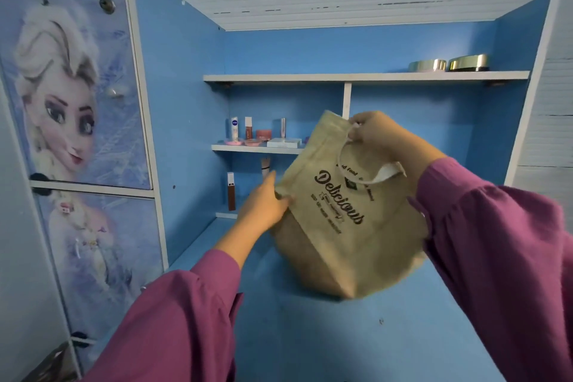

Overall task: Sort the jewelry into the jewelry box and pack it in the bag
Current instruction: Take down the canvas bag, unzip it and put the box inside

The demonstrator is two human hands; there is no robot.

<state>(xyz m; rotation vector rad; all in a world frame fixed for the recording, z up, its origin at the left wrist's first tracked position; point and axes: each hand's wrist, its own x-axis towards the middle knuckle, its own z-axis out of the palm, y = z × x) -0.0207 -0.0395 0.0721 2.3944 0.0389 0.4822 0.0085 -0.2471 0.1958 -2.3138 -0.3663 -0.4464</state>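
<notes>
A tan jute bag [344, 226] with dark "Delicious" print stands tilted on the blue desk top [356, 338], bulging at its bottom. My right hand [381, 133] grips the bag's top edge by its white handle loop [384, 174]. My left hand [263, 205] pinches the bag's left edge. Neither a jewelry box nor any jewelry shows; the bag's inside is hidden.
Small shelves behind the bag hold cosmetics: a white tube [234, 128], little bottles, pink dishes [245, 142] and a brown lipstick [231, 192]. Two gold round tins [449, 64] sit on the top shelf. A cabinet with printed doors [77, 87] rises at the left.
</notes>
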